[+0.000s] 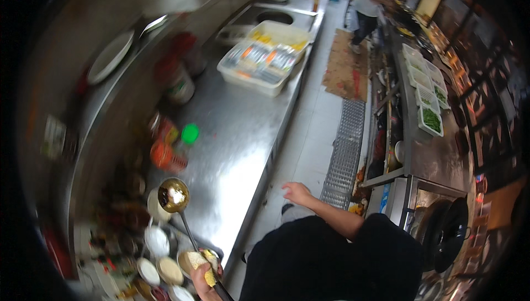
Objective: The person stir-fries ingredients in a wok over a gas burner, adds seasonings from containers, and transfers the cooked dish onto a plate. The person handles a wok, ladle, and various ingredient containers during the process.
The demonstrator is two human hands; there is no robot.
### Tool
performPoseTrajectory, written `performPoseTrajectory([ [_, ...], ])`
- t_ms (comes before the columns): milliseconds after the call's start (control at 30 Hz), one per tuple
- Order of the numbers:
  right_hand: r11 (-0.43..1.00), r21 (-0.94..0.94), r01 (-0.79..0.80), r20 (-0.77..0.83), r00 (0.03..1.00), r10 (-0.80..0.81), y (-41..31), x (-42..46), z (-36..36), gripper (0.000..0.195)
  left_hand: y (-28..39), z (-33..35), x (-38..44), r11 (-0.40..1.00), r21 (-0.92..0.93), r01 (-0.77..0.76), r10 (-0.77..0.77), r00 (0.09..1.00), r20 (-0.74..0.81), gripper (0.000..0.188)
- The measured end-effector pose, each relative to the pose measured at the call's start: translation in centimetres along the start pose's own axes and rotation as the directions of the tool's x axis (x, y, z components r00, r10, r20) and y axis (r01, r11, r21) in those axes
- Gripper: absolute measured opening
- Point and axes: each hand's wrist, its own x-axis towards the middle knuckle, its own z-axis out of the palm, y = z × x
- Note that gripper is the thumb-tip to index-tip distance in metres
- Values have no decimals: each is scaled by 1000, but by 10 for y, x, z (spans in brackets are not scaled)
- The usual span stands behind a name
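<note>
My left hand (203, 281) grips the dark handle end of a metal ladle (192, 234) at the lower left, together with a pale yellow textured cloth (198, 261). The ladle's bowl (174, 195) is raised over the steel counter's left side and has dark liquid or residue in it. Several seasoning bowls stand below and beside it, among them a bowl of white contents (157, 241) and a bowl of beige contents (169, 270). My right hand (297, 193) hangs over the floor aisle, fingers loosely bent, with nothing in it.
On the steel counter (232, 135) stand an orange-lidded jar (161, 155), a green lid (190, 133) and a white tub of packets (256, 69). A metal floor grate (343, 147) and flattened cardboard (345, 69) line the aisle. A co-worker (366, 2) stands at the far stove. Woks (445, 234) sit right.
</note>
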Motion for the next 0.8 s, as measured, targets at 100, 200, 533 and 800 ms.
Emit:
performPoseTrajectory([
  [100, 960, 42, -278, -47, 959, 280, 41, 20, -105, 21, 2, 86, 48, 990, -30, 137, -133, 986, 99, 46],
  [200, 990, 47, -131, -271, 953, 139, 93, 48, -178, 22, -14, 137, 113, 987, 99, 123, -145, 956, 256, 43],
  [533, 961, -188, 201, -496, 826, -269, 172, 313, -332, 48, -4, 366, 280, 983, 186, 8, -76, 929, 361, 55],
  [800, 749, -596, -289, -113, 954, 278, 412, 304, -412, 23, 8, 552, 447, 987, 154, -40, -38, 880, 473, 55],
])
